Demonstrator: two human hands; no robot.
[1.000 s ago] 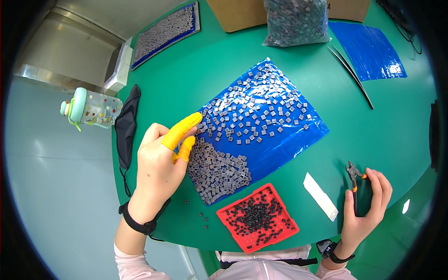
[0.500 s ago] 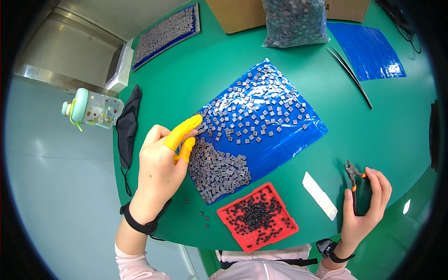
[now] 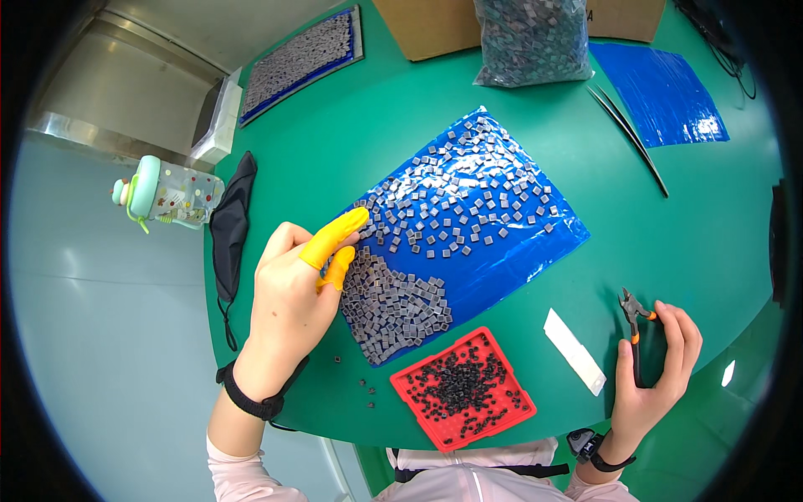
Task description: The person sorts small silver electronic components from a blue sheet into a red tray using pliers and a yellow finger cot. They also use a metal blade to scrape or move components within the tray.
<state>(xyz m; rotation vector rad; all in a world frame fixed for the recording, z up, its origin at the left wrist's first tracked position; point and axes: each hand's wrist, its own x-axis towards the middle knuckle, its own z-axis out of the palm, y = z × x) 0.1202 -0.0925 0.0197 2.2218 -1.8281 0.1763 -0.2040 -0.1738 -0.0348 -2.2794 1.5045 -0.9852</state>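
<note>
My left hand [image 3: 293, 289] reaches over the left edge of a glossy blue sheet [image 3: 493, 272]. Yellow finger cots cover its index finger and thumb; the index is stretched out, the thumb apart from it. Under and beside the fingertips lie small grey square pieces [image 3: 393, 305], packed closely at the sheet's near left and scattered loosely towards its far corner. No piece can be made out in this hand, and its other fingers are partly hidden. At the right, my right hand [image 3: 657, 368] is closed around the handles of side cutters [image 3: 633, 330], jaws pointing away from me.
Nearest me is a red tray [image 3: 523, 410] of small black parts. A white strip [image 3: 575, 351] lies beside the cutters. Farther off are tweezers [image 3: 629, 138], another blue sheet [image 3: 661, 92], a filled clear bag [image 3: 533, 42], cardboard [image 3: 427, 29], a loaded panel [image 3: 305, 58], a black mask [image 3: 230, 226] and a bottle [image 3: 180, 192].
</note>
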